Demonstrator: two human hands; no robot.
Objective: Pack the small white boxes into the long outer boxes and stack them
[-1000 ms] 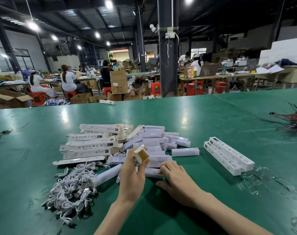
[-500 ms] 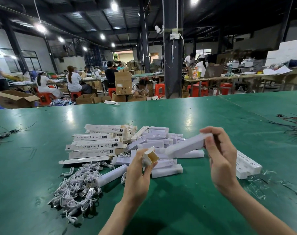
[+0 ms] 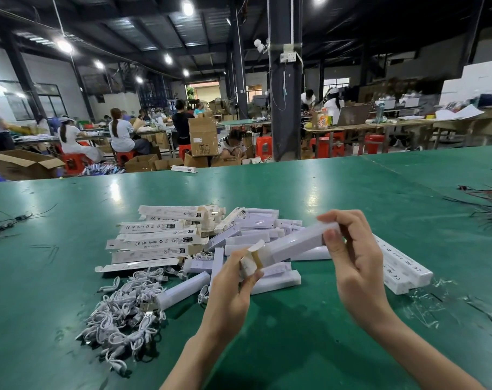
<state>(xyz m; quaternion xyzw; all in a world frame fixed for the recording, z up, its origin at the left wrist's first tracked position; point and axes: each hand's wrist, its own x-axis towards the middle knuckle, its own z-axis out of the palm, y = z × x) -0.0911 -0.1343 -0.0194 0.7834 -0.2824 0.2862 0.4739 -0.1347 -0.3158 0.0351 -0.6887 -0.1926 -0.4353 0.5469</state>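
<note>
My left hand grips an outer box end-on, its open mouth showing brown inside. My right hand pinches the far end of a long white inner box, whose near end touches that open mouth. Behind them on the green table lies a heap of loose white inner boxes. Flat printed outer boxes are piled to the left. A stack of packed outer boxes lies to the right, partly hidden by my right hand.
A tangle of white cables lies at the near left beside one white tube-like box. Crumpled clear film sits near the packed stack. Red and black wires lie at the far right. People work at tables beyond.
My right hand left the table, picked up a white inner box from the heap and brought its end to the mouth of the outer box in my left hand.
</note>
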